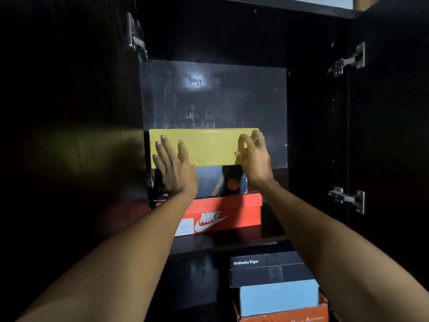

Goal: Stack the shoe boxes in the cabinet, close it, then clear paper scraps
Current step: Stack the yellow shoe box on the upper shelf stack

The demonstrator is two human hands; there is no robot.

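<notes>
Inside the dark open cabinet (313, 135) stands a stack of three shoe boxes: a yellow box (209, 145) on top, a dark patterned box (220, 182) under it, and an orange Nike box (227, 214) at the bottom. My left hand (174, 166) lies flat with straight fingers against the yellow box's front left and the dark box below. My right hand (253, 154) is at the yellow box's right end, fingers loosely curled at its edge.
Below the shelf edge (197, 249) stands another pile: a black Onitsuka Tiger box (269, 268), a light blue box (278, 298) and an orange box (290, 317). Both doors stand open, with hinges at left (137, 40) and right (348, 63). Room remains above and right of the stack.
</notes>
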